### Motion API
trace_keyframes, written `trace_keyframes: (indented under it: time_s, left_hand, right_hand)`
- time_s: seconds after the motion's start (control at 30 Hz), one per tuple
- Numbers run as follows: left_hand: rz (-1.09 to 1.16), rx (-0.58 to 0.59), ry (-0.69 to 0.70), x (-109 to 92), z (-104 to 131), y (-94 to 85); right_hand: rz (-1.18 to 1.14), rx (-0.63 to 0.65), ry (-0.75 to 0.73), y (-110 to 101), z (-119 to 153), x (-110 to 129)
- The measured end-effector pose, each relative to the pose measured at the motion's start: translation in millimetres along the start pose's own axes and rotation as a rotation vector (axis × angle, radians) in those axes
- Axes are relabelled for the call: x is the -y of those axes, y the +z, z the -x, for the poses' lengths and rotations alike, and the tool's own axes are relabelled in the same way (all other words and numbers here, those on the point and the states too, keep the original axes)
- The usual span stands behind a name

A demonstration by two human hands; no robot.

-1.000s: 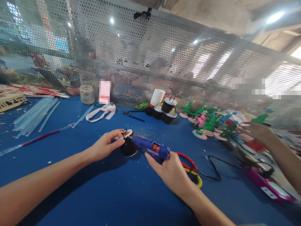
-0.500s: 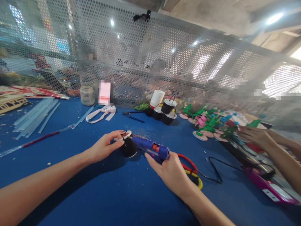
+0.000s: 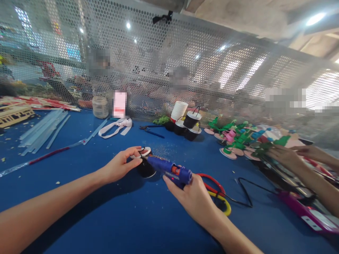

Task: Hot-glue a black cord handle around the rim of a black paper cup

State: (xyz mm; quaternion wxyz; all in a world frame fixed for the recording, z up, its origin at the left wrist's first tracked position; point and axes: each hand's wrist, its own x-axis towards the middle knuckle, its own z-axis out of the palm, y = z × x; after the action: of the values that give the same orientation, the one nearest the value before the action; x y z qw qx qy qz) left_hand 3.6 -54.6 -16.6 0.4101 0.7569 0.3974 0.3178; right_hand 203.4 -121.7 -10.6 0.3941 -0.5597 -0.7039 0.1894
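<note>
Pinch and grip, basically.
Left hand (image 3: 123,166) pinches round white-rimmed black cup (image 3: 146,170), probably steadying it; right hand (image 3: 197,195) wraps blue plastic glue gun (image 3: 162,165), angled in close.

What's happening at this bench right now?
The left hand grips the rim and black handle of a small black cup. The right hand holds a blue glue gun, its nozzle at the cup's side near the rim. Similar cups are grouped behind, beside a stack of white cups. To the right, another person's hands are among green and pink craft pieces.
</note>
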Motion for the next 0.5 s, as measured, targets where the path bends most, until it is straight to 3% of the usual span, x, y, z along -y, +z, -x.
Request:
trace_keyframes:
  time_s: [0.13, 0.3, 0.5]
  left_hand:
    - [0.029, 0.016, 0.007, 0.3, -0.7, -0.5]
    - [0.072, 0.032, 0.029, 2.6, -0.8, -0.6]
    - [0.111, 0.049, 0.03, 3.4, -0.4, -0.2]
  right_hand:
    - [-0.036, -0.01, 0.021, -1.0, -3.4, -5.0]
    - [-0.099, -0.008, 0.166, -2.4, -5.7, -6.7]
    - [-0.137, 0.004, 0.176, -0.4, -4.7, -9.3]
